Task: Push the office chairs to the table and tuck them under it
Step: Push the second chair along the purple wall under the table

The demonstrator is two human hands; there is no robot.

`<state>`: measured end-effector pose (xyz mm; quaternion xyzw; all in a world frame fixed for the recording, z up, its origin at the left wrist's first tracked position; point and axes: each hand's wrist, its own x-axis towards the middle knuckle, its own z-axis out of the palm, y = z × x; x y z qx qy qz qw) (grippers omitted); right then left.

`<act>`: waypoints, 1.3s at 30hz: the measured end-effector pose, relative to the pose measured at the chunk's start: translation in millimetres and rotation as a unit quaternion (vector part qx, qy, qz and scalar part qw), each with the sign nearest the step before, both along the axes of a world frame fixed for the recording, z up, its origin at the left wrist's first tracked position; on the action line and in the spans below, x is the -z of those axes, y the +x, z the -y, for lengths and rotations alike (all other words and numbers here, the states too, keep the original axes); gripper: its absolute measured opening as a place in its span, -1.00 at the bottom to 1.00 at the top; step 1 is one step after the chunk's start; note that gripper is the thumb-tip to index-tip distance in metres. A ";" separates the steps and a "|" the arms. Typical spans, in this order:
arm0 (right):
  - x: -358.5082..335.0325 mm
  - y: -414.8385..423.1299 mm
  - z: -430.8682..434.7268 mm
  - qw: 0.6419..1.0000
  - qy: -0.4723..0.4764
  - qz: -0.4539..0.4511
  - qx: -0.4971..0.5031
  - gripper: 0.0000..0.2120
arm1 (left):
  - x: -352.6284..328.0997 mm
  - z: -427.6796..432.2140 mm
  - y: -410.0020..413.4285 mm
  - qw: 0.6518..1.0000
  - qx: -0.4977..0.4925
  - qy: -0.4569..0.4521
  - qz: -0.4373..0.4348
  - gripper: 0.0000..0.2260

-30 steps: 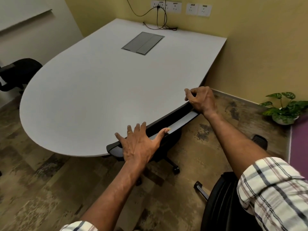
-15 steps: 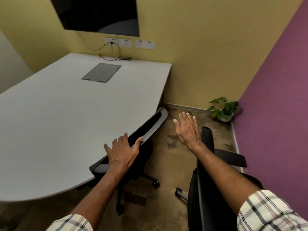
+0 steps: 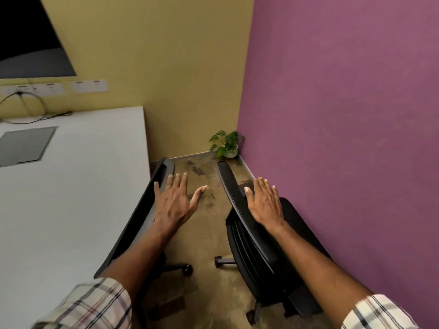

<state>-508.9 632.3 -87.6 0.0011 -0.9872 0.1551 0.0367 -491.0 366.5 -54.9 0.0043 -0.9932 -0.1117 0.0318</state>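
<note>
Left hand [image 3: 174, 203] flat, fingers spread, gripping nothing, hovering by the backrest of the tucked chair [image 3: 142, 217] whose back sits against the white table [image 3: 71, 198] edge. Right hand [image 3: 264, 201] also splayed, empty, over the top of the second chair [image 3: 261, 245], which stands apart from the table near the purple wall [image 3: 344, 138]. White pot [image 3: 230, 154] in the corner holds a small green plant [image 3: 225, 140].
</note>
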 end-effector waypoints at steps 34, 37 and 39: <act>49.0 99.9 30.2 0.944 0.018 0.009 0.329 -0.45 | 66.3 -128.9 -210.4 0.884 0.366 -0.263 0.123 -0.45; 53.5 101.9 38.4 0.939 0.063 -0.019 0.338 -0.51 | 82.1 -117.8 -241.2 0.838 0.483 -0.223 0.122 -0.48; 53.7 101.3 43.8 0.929 0.106 -0.058 0.349 -0.58 | 87.5 -111.9 -247.5 0.818 0.530 -0.212 0.072 -0.35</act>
